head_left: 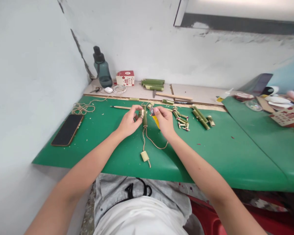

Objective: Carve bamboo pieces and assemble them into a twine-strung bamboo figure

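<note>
My left hand [129,121] pinches a short piece of bamboo [141,114] between thumb and fingers. In my right hand [165,120] is a yellow-handled tool, seemingly a utility knife [156,122], its grey end pointing toward the bamboo piece. Just beyond my left fingers lies a green bamboo tube [145,120], with a thin cord [144,138] coming from its near end. A pale bamboo bead [144,156] is threaded on that cord. Right of my right hand lies a jointed figure of small bamboo pieces [182,120].
A phone [68,130] and a coil of twine [82,109] lie at left. Behind are a water bottle [103,68], a small box [125,78], bamboo lengths [153,82] and a hammer [172,96]. More bamboo tubes [200,117] lie right on the green mat [225,156].
</note>
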The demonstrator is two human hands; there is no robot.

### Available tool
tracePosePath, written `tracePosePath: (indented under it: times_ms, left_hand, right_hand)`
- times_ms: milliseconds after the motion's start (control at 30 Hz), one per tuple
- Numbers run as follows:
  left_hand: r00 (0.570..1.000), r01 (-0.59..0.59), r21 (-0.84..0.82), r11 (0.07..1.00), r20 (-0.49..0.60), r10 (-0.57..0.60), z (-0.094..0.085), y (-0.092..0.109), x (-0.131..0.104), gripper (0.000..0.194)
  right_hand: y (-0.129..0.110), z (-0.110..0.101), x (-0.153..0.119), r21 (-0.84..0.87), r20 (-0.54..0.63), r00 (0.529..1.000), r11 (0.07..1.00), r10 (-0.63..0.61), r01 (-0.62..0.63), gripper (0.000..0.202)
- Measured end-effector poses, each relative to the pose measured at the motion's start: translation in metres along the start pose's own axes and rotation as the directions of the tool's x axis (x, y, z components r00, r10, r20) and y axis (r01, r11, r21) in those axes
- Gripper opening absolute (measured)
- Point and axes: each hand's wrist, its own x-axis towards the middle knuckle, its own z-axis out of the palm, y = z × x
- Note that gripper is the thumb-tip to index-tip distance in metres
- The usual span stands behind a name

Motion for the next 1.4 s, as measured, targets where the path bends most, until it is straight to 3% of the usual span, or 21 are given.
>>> tracePosePath:
  times_ms: [233, 600, 1000, 1200, 1400]
  left_hand:
    - [1.000, -0.003, -0.003, 1.000, 0.012, 0.003, 0.000, -0.001, 0.000, 0.034]
    - [0.998, 0.001, 0.077, 0.997, -0.065, 0.004, -0.006, 0.001, 0.002, 0.025]
    - [0.999, -0.033, 0.145, 0.989, 0.035, 0.029, -0.002, -0.001, 0.001, 0.035]
    - [0.997, -0.081, 0.146, 0.986, 0.009, 0.080, 0.001, -0.008, 0.000, 0.048]
    - [0.993, -0.113, 0.147, 0.983, -0.010, 0.116, -0.004, -0.011, 0.000, 0.037]
  right_hand:
    - [0.001, 0.000, 0.000, -0.013, 0.004, 1.000, 1.000, -0.007, 0.007, 0.046]
    - [0.004, -0.001, 0.001, -0.019, 0.035, 0.999, 1.000, -0.004, 0.005, 0.047]
    - [-0.001, 0.001, 0.000, -0.063, 0.056, 0.998, 0.998, -0.010, 0.013, 0.047]
    - [0.001, 0.000, 0.001, -0.036, 0.027, 1.000, 0.999, -0.006, 0.007, 0.040]
    - [0.010, 0.001, 0.002, -0.019, 0.003, 1.000, 1.000, 0.009, -0.009, 0.027]
